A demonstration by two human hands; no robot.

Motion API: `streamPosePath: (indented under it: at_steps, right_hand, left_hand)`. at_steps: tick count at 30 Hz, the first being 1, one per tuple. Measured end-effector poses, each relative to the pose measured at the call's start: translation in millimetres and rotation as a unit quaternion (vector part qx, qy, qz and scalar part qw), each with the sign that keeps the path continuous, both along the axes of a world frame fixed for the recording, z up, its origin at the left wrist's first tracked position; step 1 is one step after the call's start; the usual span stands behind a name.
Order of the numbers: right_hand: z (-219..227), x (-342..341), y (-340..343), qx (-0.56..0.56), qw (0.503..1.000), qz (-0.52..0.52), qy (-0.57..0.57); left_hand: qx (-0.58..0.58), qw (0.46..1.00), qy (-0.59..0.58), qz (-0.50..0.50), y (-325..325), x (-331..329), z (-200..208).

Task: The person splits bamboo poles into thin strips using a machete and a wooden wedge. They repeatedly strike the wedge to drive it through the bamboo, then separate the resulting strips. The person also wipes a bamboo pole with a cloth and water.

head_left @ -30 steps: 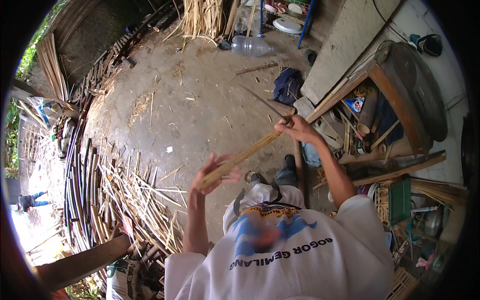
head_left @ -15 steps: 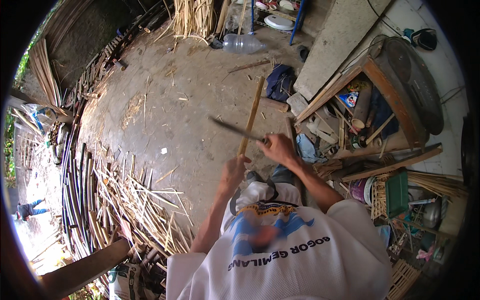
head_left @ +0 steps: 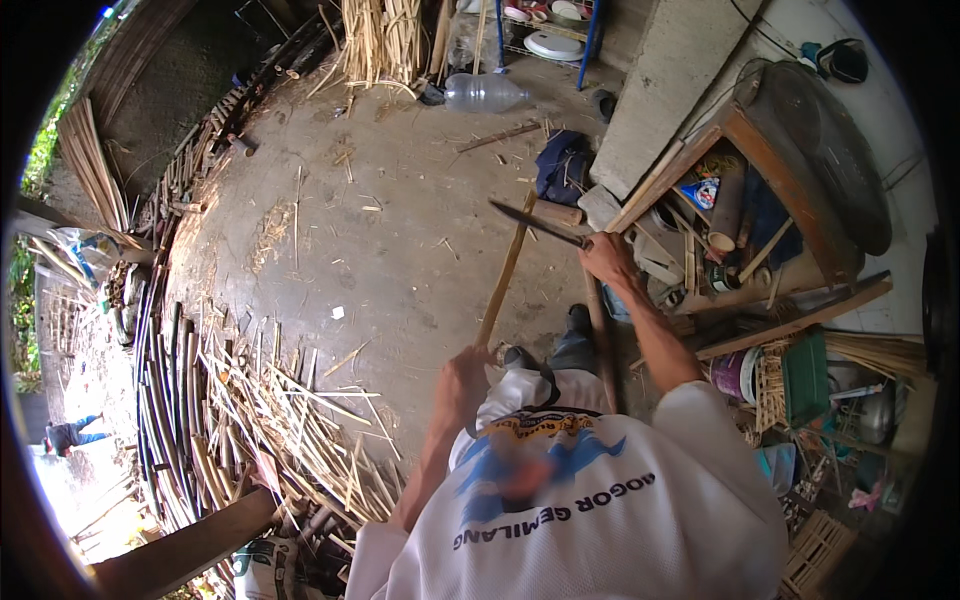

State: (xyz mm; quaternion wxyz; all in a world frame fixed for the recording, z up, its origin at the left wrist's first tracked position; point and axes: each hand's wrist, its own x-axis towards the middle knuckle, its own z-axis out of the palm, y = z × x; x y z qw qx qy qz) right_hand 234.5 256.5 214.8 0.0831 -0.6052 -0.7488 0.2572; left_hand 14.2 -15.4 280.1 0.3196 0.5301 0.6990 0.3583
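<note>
My left hand [head_left: 465, 377] is closed round the near end of a long, narrow bamboo strip [head_left: 504, 278], which points away from me over the concrete floor. My right hand [head_left: 611, 259] grips the handle of a large knife [head_left: 538, 222] with a dark blade. The blade crosses the strip near its far end; whether its edge touches the strip, I cannot tell. Both arms are stretched forward, the right one further out. The fingers of my left hand are partly hidden behind the back of the hand.
Split bamboo strips [head_left: 290, 420] lie heaped at the left beside dark poles [head_left: 165, 410]. A bundle of strips [head_left: 383, 40] and a plastic bottle [head_left: 485, 93] are at the far side. On the right, a wooden cabinet [head_left: 745, 130] holds odds and ends, near a green basket [head_left: 806, 380].
My right hand has moved forward and right with the knife, whose blade now crosses the strip near its far end. My left hand has shifted slightly down, still gripping the strip.
</note>
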Motion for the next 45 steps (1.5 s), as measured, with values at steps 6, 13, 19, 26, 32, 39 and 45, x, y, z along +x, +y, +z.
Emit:
streamPosePath:
  at_steps: [6,13,19,26,32,39,45]
  right_hand:
    - [33.6,-57.0,-77.3,-0.084,0.976,0.202,0.018]
    - [-28.1,-22.9,-26.0,0.083,0.994,0.055,-0.049]
    - [-22.6,-13.9,-7.9,-0.031,0.997,-0.07,-0.023]
    - [-49.8,7.7,-1.8,0.002,0.978,-0.013,0.208]
    - [-0.2,-48.4,-59.6,-0.028,0.969,0.104,0.223]
    - [52.3,-82.8,-107.8,-0.012,0.955,0.239,0.178]
    - [17.6,-75.8,-84.6,0.062,0.97,0.21,0.106]
  left_hand:
    - [-0.015,0.999,-0.001,0.03,16.2,0.1,-0.5]
    - [-0.013,0.999,-0.013,0.037,-12.7,1.5,8.5]
    - [-0.056,0.998,-0.029,-0.008,-30.3,-11.2,0.4]
    - [-0.126,0.959,-0.202,0.156,-33.4,-12.8,-2.8]
    - [-0.036,0.864,-0.436,0.249,4.5,-11.8,-12.0]
    - [0.032,0.778,-0.587,0.223,24.3,3.3,20.5]
    - [0.024,0.793,-0.577,0.194,17.4,5.3,30.0]
